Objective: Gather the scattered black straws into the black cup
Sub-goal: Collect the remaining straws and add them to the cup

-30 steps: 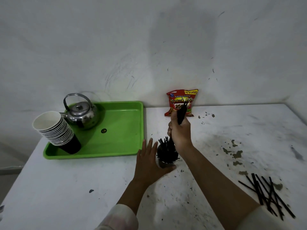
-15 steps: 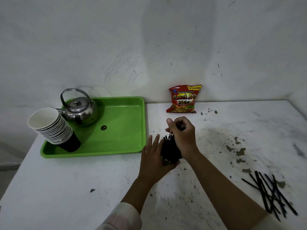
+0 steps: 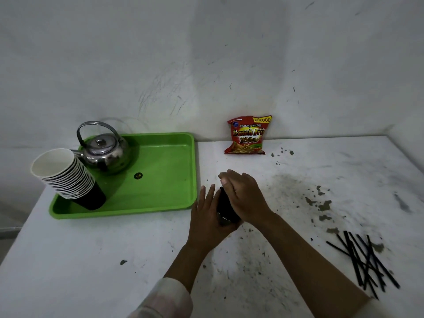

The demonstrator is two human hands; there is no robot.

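The black cup (image 3: 226, 211) stands on the white table, just right of the green tray, packed with black straws. My left hand (image 3: 206, 216) holds it from the left, fingers pointing up along its side and thumb wrapped round its front. My right hand (image 3: 245, 198) lies palm down over the straw tops, fingers relaxed, and hides most of them. Several loose black straws (image 3: 364, 260) lie crossed in a heap near the table's front right edge, far from both hands.
A green tray (image 3: 165, 203) at the left carries a steel kettle (image 3: 103, 150) and a tilted stack of paper cups (image 3: 68, 177). A red snack bag (image 3: 249, 135) leans on the back wall. The table top (image 3: 344, 180) is stained, with chipped paint.
My right hand, which gripped a bunch of straws above the cup, has lowered them in and now lies flat over their tops. My left hand stays on the cup.
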